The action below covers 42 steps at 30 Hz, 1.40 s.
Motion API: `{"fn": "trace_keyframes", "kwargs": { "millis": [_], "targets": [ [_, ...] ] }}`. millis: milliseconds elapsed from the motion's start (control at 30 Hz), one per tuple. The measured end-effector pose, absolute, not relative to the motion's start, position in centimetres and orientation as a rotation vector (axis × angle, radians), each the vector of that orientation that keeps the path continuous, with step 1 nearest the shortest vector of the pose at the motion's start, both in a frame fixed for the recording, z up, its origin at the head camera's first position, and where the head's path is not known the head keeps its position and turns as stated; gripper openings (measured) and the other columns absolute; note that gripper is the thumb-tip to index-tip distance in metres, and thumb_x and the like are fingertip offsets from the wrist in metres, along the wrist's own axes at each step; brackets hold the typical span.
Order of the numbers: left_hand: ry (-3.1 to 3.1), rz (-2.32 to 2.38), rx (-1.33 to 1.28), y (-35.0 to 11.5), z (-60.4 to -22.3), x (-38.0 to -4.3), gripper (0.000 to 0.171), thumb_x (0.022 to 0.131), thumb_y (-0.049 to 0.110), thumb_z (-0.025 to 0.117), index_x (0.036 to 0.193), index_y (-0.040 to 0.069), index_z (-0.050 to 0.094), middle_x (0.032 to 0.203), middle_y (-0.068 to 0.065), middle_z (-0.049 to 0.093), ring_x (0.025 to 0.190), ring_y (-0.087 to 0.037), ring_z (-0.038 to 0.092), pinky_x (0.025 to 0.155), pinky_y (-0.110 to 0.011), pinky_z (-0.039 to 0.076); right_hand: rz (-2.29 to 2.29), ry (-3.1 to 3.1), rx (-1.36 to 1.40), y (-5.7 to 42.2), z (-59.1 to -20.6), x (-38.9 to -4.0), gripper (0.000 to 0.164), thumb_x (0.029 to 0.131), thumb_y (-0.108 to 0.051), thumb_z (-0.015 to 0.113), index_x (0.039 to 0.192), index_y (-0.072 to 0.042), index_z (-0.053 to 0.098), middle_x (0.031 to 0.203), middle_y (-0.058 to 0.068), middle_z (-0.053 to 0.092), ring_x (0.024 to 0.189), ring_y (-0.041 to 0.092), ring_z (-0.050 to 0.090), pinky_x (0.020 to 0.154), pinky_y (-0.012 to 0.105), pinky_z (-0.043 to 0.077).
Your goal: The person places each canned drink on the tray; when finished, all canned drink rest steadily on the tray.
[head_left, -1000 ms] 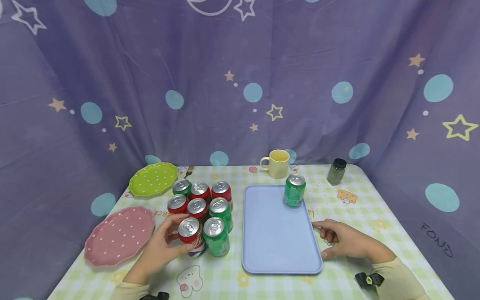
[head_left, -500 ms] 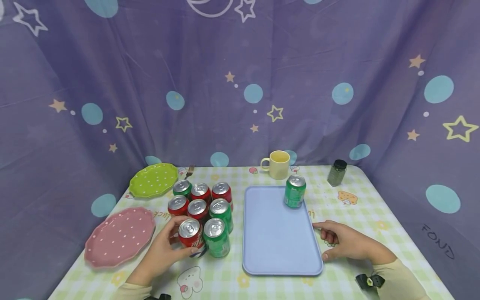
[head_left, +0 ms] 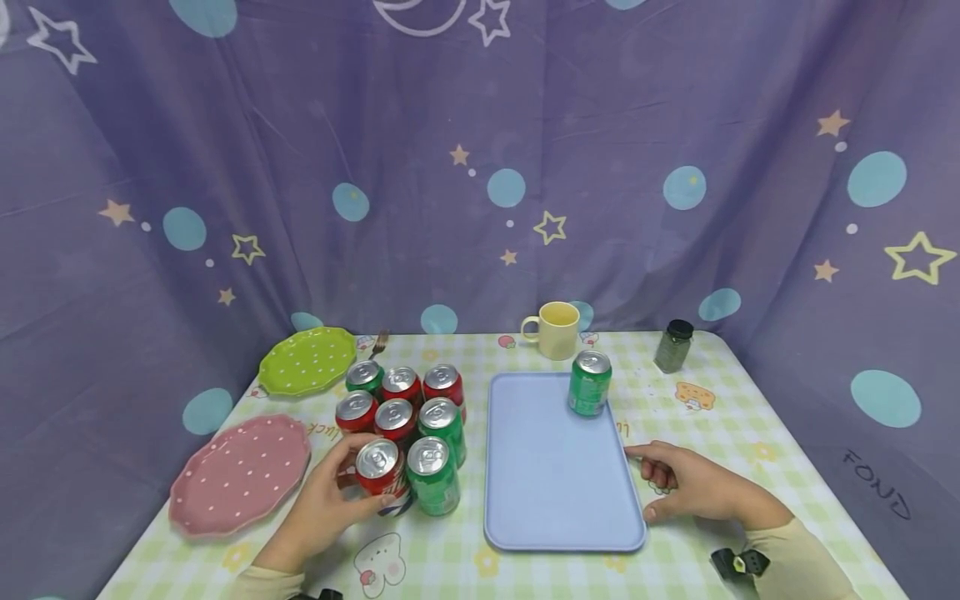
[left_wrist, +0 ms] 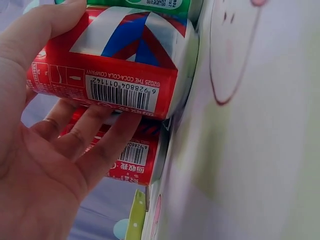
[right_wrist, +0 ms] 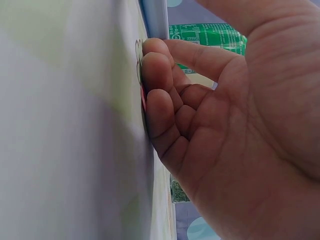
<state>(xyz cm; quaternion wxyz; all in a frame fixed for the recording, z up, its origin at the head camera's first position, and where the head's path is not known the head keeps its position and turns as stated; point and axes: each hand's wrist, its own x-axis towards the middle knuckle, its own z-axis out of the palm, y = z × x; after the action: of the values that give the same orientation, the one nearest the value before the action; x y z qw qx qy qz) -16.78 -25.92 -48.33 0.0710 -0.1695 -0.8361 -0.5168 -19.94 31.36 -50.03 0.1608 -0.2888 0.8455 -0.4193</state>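
Note:
My left hand grips a red soda can at the near left corner of a cluster of cans. In the left wrist view the thumb lies along one side of this can and the fingers along the other. A green can stands right beside it, and several red and green cans are packed behind. To the right, a blue tray bears one green can at its far right corner. My right hand rests beside the tray, index fingertip and thumb at its right edge, other fingers loosely curled.
A pink dotted plate lies left of the left hand, with a green dotted plate behind it. At the back are a fork, a yellow mug and a dark-lidded jar. A purple curtain hangs behind the table.
My left thumb has slid slightly further around the red can's front. The right hand, tray and other cans stay where they were.

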Motion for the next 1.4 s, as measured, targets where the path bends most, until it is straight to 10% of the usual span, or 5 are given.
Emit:
{"fn": "trace_keyframes", "kwargs": {
  "millis": [867, 1400],
  "targets": [
    [-1.823, -1.681, -0.774, -22.4, -39.9, -13.1, 0.084, 0.06, -0.031, 0.081, 0.136, -0.017, 0.048, 0.13, -0.021, 0.061, 0.114, -0.023, 0.064, 0.094, -0.024, 0.056, -1.205, 2.407, -0.808, 31.5, -50.2, -20.1, 0.09, 0.083, -0.029, 0.091, 0.152, 0.007, 0.045, 0.106, 0.013, 0.056, 0.087, 0.016, 0.052, 0.07, 0.03, 0.048],
    [-2.014, -1.737, -0.779, -11.5, -38.6, -12.2, 0.08, 0.074, 0.001, 0.095, 0.143, 0.01, 0.057, 0.134, -0.009, 0.062, 0.117, -0.028, 0.066, 0.096, -0.036, 0.057, -1.206, 2.403, -0.808, 31.5, -50.1, -20.1, 0.088, 0.084, -0.028, 0.09, 0.152, 0.007, 0.045, 0.107, 0.013, 0.055, 0.086, 0.017, 0.051, 0.07, 0.031, 0.047]
  ]
}}
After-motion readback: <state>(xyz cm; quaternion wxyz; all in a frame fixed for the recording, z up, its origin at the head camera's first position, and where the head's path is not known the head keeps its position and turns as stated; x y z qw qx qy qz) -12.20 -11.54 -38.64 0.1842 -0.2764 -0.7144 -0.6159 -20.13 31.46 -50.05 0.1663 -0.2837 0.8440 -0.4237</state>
